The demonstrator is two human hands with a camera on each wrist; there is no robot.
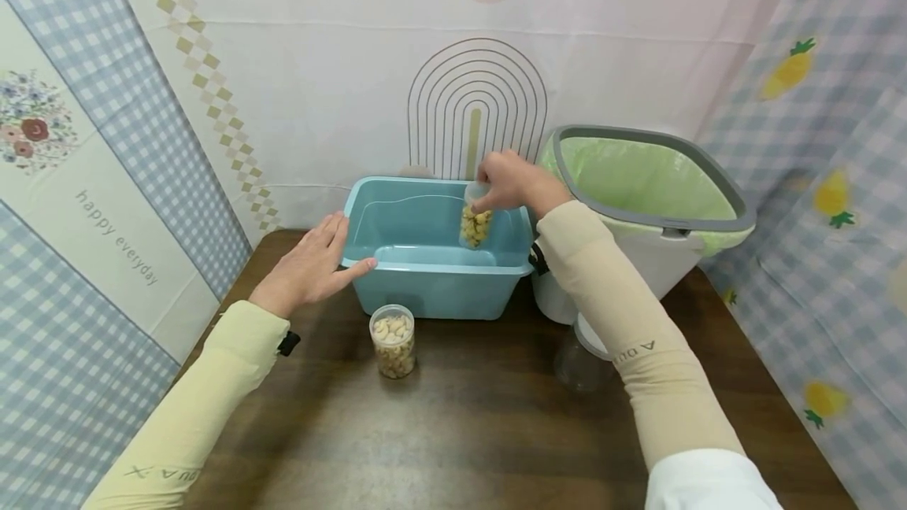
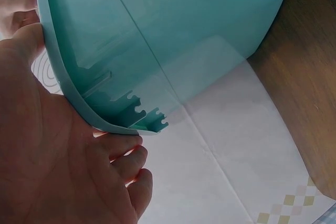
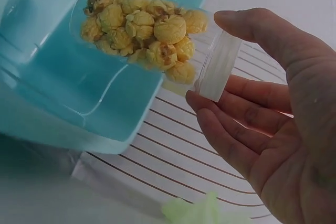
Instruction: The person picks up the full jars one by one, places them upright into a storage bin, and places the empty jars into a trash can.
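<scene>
My right hand pinches a clear jar of popcorn by its whitish lid, thumb on one side and fingers on the other. The jar hangs over the right part of a blue plastic tub, its bottom end below the rim. Yellow popcorn balls fill most of it in the right wrist view. At the tub's left front corner, my left hand rests on the rim with the thumb spread along the front edge. A clear jar of cashews stands on the table before the tub.
A grey-rimmed trash bin with a green liner stands right of the tub. Partly under my right forearm is a clear jar with a pale lid. Patterned cloth hangs behind the brown wooden table.
</scene>
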